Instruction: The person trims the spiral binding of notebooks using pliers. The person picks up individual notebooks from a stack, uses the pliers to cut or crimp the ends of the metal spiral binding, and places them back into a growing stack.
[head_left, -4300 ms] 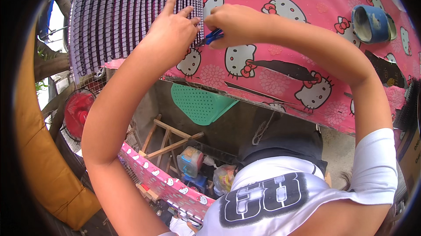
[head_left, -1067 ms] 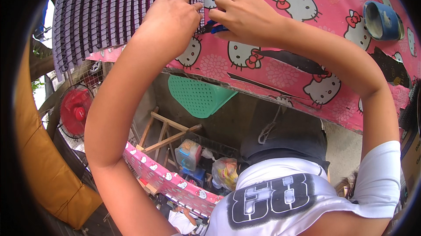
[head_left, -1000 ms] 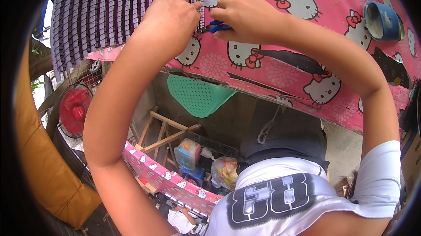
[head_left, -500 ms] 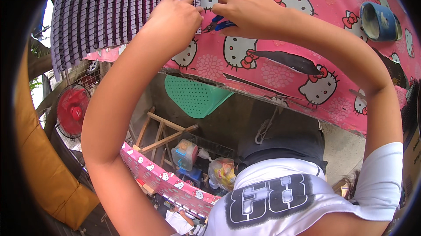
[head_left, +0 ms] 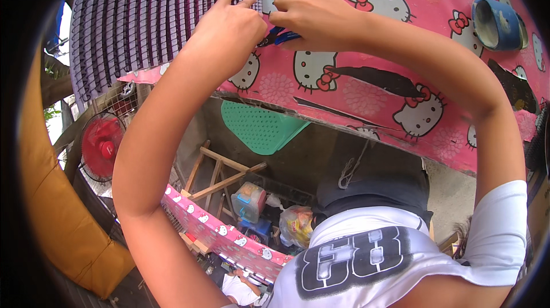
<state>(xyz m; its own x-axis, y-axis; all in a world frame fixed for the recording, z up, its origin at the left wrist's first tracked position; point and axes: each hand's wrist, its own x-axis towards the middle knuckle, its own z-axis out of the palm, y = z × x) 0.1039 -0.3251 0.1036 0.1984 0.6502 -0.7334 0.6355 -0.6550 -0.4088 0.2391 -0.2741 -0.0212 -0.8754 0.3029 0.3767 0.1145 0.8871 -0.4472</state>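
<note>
My left hand [head_left: 236,28] lies over the right edge of a striped woven sheet [head_left: 137,16] in black, grey and purple. Its index finger points out along the sheet; the other fingers bend and the thumb is hidden. My right hand [head_left: 314,17] is closed around small blue-handled pliers [head_left: 285,36], just right of the sheet's edge. The pliers' dark jaws reach toward my left hand and are partly covered by it. Beneath both hands is a table with a pink cartoon-cat cover [head_left: 366,62].
A blue cup-like container [head_left: 494,24] lies on its side at the table's right. The cover has torn dark patches [head_left: 381,81]. Below the table are a green perforated plastic piece [head_left: 260,127], a wooden frame [head_left: 223,165] and plastic containers [head_left: 250,202]. A red fan [head_left: 103,146] stands left.
My right hand has shifted slightly left with the pliers, closer to my left hand. The fingers of my left hand have drawn in a little, and the pliers' jaws are now more hidden.
</note>
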